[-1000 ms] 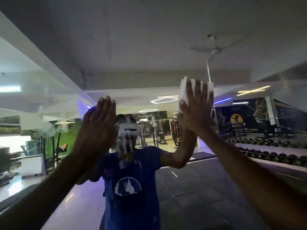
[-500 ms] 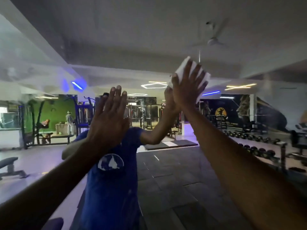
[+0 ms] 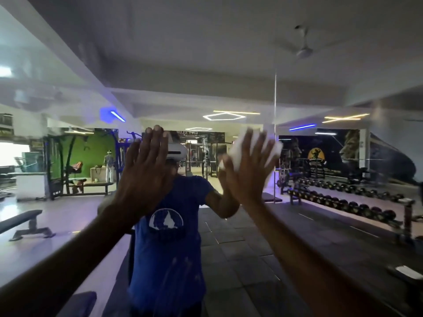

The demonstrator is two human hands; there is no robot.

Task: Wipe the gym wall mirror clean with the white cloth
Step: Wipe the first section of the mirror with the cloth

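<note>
Since the earlier frame, my right hand (image 3: 248,172) had slid the white cloth (image 3: 251,148) down the mirror (image 3: 229,65) from above the ceiling lights' reflection to about head height, and my left hand (image 3: 146,170) had shifted up a little with it. Nearest me, both forearms reached up and forward. The left hand lay flat against the glass with fingers straight and close together, holding nothing, bracing me. The right hand's fingers were spread wide and straight, pressing the folded cloth flat to the glass; its edges were blurred, so I judged it mid-stroke. Beyond, the reflection showed a blue shirt (image 3: 167,225), streaks low on the glass over it, and the dumbbell rack (image 3: 343,202) to the right. To do this stroke well, I reckoned I should keep the whole palm on the cloth, overlap each pass, work downward toward those streaks, and move the bracing hand off cleaned glass so it left no prints.
</note>
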